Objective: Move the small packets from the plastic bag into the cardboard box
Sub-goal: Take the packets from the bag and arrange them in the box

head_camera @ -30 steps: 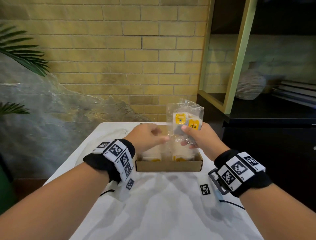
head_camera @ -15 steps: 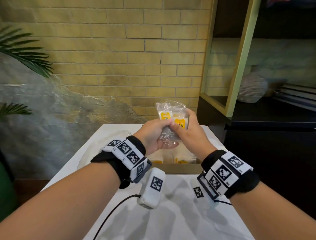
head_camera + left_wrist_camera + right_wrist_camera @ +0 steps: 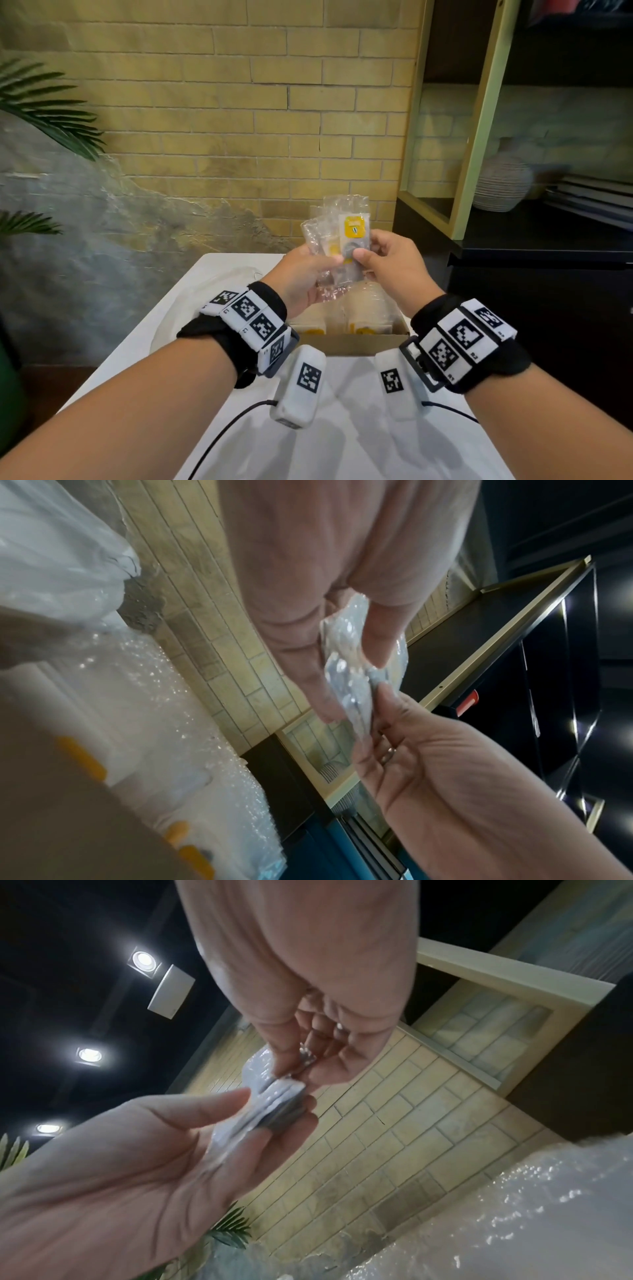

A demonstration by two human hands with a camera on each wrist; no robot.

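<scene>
A clear plastic bag [image 3: 342,209] with small yellow-labelled packets [image 3: 355,228] inside is held up above the cardboard box [image 3: 359,344]. My left hand [image 3: 329,265] grips the bag's lower part from the left. My right hand [image 3: 363,255] pinches the bag over a packet from the right. In the left wrist view my left hand [image 3: 352,685] pinches the crinkled bag [image 3: 346,674], with my right hand [image 3: 385,699] meeting it from below. The right wrist view shows my right hand [image 3: 291,1069] pinching the packets' stacked edges [image 3: 274,1104] and my left hand [image 3: 270,1123] under them. More packets [image 3: 368,329] lie in the box.
The box stands on a white table [image 3: 342,445] near its far end. Another clear plastic sheet or bag [image 3: 205,294] lies on the table to the left. A dark cabinet [image 3: 531,308] with a vase [image 3: 501,185] stands close on the right. A brick wall is behind.
My left hand left the box and took hold of the bag. Both hands brought the bag up and a little left, and the right thumb shifted onto a packet.
</scene>
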